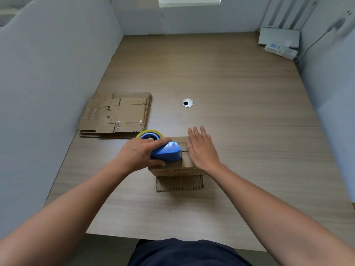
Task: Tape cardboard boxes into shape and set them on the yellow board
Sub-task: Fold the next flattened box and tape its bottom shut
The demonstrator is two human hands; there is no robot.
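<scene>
My left hand (140, 152) grips the blue tape dispenser (166, 152) atop the cardboard box (173, 169); my right hand (201, 148) lies flat on it. Flattened boxes (117, 115) sit beyond-left on the table (230, 112).

Yellow roll (151, 132) of tape dispenser (167, 153) half behind left hand (138, 153)

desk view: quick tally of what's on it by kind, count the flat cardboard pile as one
folded-up cardboard box: 1
stack of flat cardboard: 1
blue tape dispenser: 1
power strip: 1
white flat device: 1
cable grommet: 1
Total: 6
</scene>
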